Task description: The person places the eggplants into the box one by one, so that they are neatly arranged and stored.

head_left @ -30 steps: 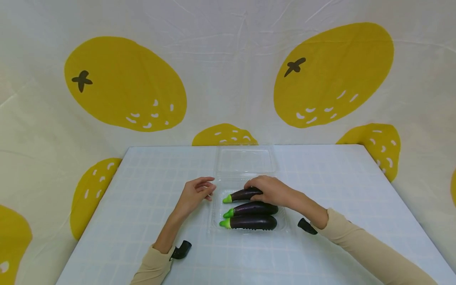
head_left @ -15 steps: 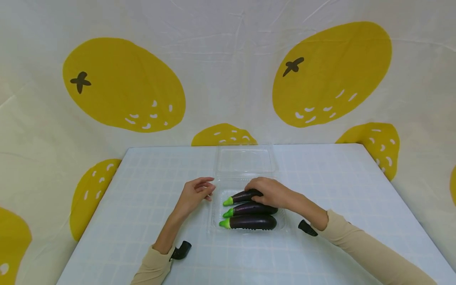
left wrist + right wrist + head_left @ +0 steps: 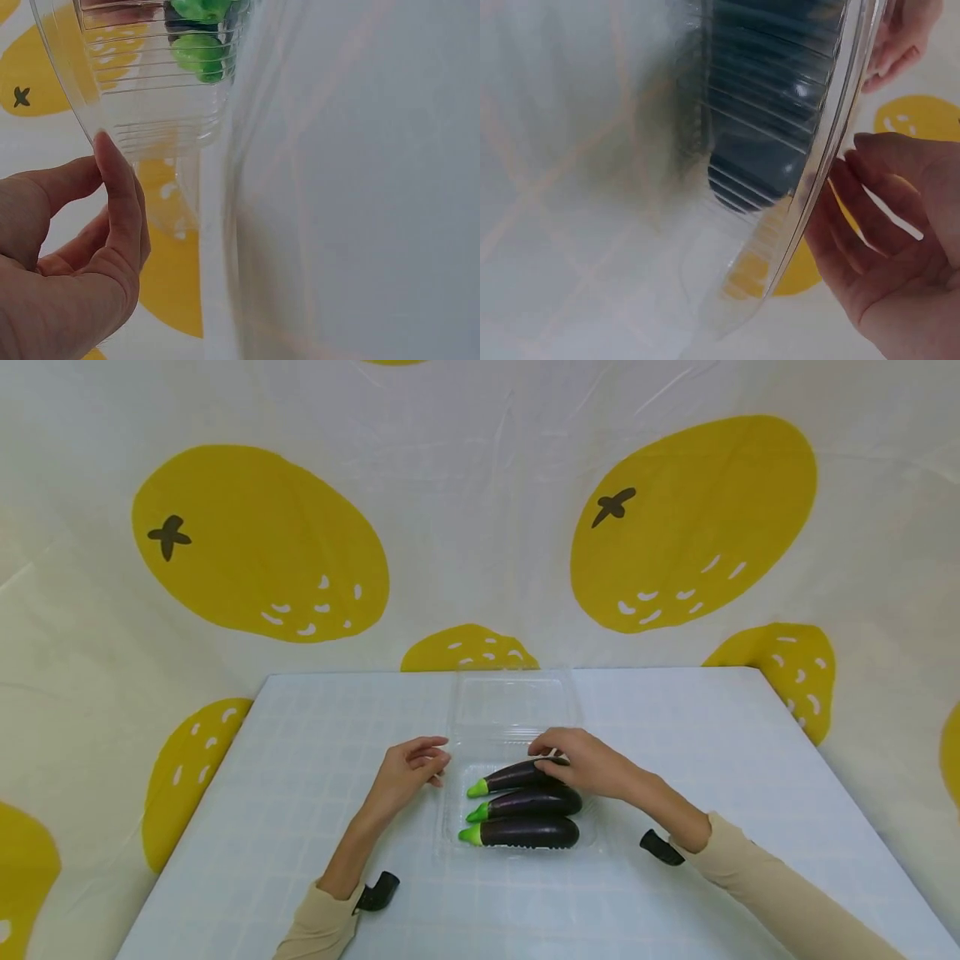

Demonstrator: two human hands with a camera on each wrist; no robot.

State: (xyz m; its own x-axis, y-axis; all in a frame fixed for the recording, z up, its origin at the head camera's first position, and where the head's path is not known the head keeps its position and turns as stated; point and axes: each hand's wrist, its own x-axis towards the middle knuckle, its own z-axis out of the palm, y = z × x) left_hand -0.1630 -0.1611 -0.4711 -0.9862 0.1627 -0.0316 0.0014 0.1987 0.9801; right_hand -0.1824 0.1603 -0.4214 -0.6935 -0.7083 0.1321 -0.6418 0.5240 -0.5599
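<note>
Three dark purple eggplants with green stem ends lie side by side in a clear plastic clamshell box (image 3: 597, 835) in the head view. The far eggplant (image 3: 513, 775) has its right end under my right hand (image 3: 588, 764). That hand's thumb is by the rounded end, with the fingers parted from it. The middle eggplant (image 3: 532, 802) and near eggplant (image 3: 530, 832) lie below it. My left hand (image 3: 405, 770) hovers at the box's left side, its fingers loosely bent and fingertips close by the rim in the left wrist view.
The box's transparent lid (image 3: 514, 702) is folded back flat toward the table's far edge. A pale checked cloth (image 3: 262, 827) covers the table. Behind it hangs a white curtain (image 3: 480, 527) printed with yellow fruit.
My right hand has loosened from the far eggplant and shifted slightly right, uncovering more of it. The left hand stays at the box's side.
</note>
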